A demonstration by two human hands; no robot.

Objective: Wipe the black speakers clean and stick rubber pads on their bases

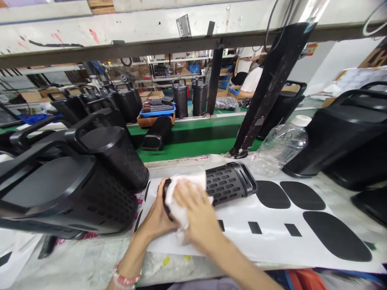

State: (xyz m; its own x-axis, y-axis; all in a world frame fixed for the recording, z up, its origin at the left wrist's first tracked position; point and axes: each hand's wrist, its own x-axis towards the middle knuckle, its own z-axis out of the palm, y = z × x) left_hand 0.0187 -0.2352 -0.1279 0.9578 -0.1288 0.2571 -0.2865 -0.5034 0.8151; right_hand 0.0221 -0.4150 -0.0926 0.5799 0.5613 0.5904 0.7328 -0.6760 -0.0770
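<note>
"Right hand (pixel 193 207)?"
"Laid flat, pressing a cloth (pixel 179 211) to the case (pixel 228 183); left hand (pixel 157 219) grips its left end."
"Case where?"
"Over the near sheet (pixel 272 241), left of the bottle (pixel 284 141)."

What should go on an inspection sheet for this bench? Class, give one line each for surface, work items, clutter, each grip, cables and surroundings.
Surface: white sheet bearing black flat shapes, on the bench.
Work items: black perforated housing lying down; white cloth against it.
Clutter: clear bottle, white-capped, tilted; more housings both sides.
Left grip: around the housing's left end.
Right grip: presses the cloth; blurred.
Cables: dark cable by the slanted post.
Surroundings: green surface beyond; co-worker's white sleeve.
</note>
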